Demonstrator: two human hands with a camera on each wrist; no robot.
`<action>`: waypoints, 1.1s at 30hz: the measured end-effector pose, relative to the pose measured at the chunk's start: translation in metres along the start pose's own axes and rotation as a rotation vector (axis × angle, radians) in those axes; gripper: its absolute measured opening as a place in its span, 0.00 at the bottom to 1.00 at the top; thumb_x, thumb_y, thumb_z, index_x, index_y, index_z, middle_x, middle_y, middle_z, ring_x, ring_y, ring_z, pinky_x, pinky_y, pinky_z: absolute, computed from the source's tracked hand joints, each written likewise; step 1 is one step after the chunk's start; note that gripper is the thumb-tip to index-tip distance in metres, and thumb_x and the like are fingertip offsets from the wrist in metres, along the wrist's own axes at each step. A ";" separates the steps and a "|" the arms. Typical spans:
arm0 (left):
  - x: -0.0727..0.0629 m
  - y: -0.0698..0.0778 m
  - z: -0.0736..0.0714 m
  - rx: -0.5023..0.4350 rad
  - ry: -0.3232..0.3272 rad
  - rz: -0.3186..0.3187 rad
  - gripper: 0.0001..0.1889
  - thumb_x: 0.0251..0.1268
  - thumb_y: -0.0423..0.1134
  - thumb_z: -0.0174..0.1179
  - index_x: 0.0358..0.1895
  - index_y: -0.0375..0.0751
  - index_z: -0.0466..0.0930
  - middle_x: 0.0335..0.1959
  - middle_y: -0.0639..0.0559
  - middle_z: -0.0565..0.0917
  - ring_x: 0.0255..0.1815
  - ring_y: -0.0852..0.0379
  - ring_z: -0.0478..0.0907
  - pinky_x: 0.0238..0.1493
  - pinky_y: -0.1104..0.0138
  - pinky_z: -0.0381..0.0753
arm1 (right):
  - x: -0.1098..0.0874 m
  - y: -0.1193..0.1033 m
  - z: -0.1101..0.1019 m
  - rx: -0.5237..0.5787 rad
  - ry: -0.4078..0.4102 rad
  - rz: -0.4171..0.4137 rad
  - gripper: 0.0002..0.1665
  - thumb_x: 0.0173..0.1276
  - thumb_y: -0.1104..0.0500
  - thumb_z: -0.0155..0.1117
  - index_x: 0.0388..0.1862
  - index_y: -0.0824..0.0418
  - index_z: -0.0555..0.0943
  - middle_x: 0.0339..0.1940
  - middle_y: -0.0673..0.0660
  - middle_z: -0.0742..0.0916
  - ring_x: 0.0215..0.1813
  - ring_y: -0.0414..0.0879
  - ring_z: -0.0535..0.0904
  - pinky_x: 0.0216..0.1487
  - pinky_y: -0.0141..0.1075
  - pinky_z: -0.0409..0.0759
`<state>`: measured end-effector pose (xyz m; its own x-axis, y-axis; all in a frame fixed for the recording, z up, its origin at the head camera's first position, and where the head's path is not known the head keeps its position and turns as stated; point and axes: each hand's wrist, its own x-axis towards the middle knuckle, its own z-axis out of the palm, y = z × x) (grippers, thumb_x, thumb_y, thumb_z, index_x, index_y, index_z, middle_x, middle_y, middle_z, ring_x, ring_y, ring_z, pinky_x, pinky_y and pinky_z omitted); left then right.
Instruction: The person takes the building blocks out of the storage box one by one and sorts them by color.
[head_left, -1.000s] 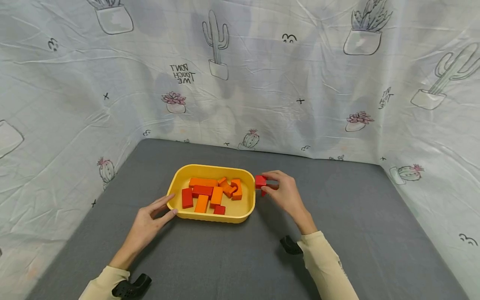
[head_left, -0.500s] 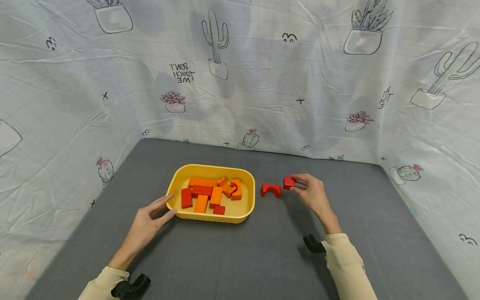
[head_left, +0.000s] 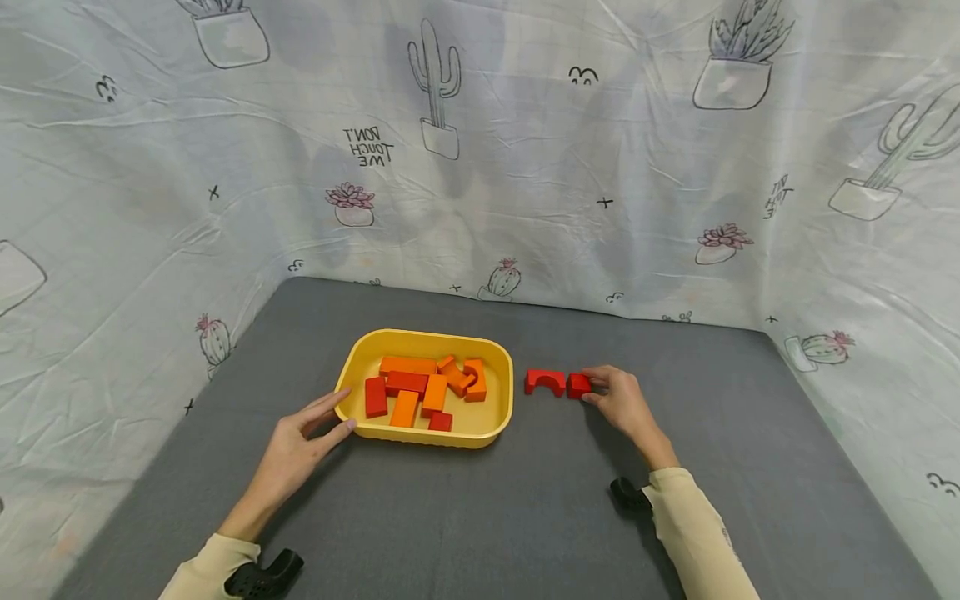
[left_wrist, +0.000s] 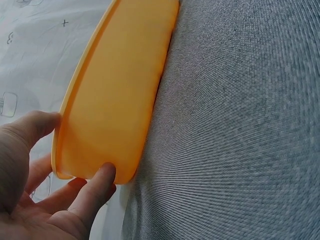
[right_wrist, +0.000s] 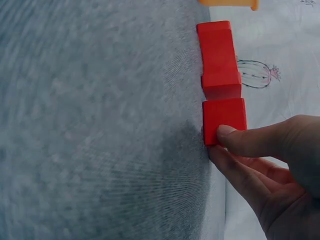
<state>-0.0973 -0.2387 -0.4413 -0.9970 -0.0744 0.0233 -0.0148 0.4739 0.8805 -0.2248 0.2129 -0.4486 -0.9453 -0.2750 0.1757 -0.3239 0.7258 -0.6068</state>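
At the left end of a yellow tray (head_left: 491, 429), my left hand (head_left: 296, 450) holds the corner, its digits spread over the rim and wall. In the left wrist view, fingertips (left_wrist: 106, 172) lie against the tray's outer wall. My right hand (head_left: 622, 408) pinches a red cube (right_wrist: 220, 117) between thumb and fingers. The cube stands on the grey cloth, right beside the end of a red arch block (head_left: 545, 379). The arch rests on its two feet with its opening toward the cloth.
Inside the tray lie several orange and red blocks, among them an orange arch (head_left: 476, 390), a long orange bar (head_left: 407, 365) and a small red block (head_left: 440, 422). A white curtain (head_left: 525, 167) printed with cacti surrounds the grey table (head_left: 450, 517).
My right hand has moved right from the tray's edge, leaving the red arch on the cloth. It has then brought the red cube down beside it. My left hand stays at the tray.
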 end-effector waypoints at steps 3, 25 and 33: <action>0.000 0.001 -0.001 0.001 0.001 -0.002 0.31 0.65 0.49 0.65 0.69 0.43 0.72 0.72 0.39 0.66 0.67 0.39 0.69 0.65 0.43 0.68 | -0.001 0.002 0.002 -0.004 0.009 -0.009 0.25 0.55 0.75 0.72 0.54 0.75 0.81 0.52 0.71 0.83 0.49 0.63 0.83 0.47 0.52 0.84; -0.001 -0.002 -0.001 0.026 0.007 0.017 0.31 0.66 0.49 0.65 0.70 0.42 0.71 0.72 0.39 0.66 0.67 0.38 0.69 0.64 0.43 0.69 | 0.001 -0.073 -0.012 0.085 -0.002 -0.150 0.26 0.57 0.64 0.76 0.55 0.67 0.82 0.52 0.63 0.85 0.46 0.56 0.85 0.44 0.45 0.86; 0.000 -0.001 0.001 0.020 0.004 0.009 0.31 0.65 0.49 0.65 0.69 0.43 0.71 0.72 0.39 0.66 0.67 0.38 0.69 0.64 0.44 0.69 | 0.001 -0.122 0.010 0.161 -0.160 -0.264 0.25 0.56 0.62 0.76 0.54 0.66 0.83 0.48 0.60 0.86 0.44 0.53 0.85 0.46 0.41 0.85</action>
<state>-0.0974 -0.2382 -0.4432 -0.9968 -0.0732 0.0333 -0.0071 0.4923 0.8704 -0.1857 0.1176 -0.3821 -0.8075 -0.5444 0.2270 -0.5340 0.5112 -0.6734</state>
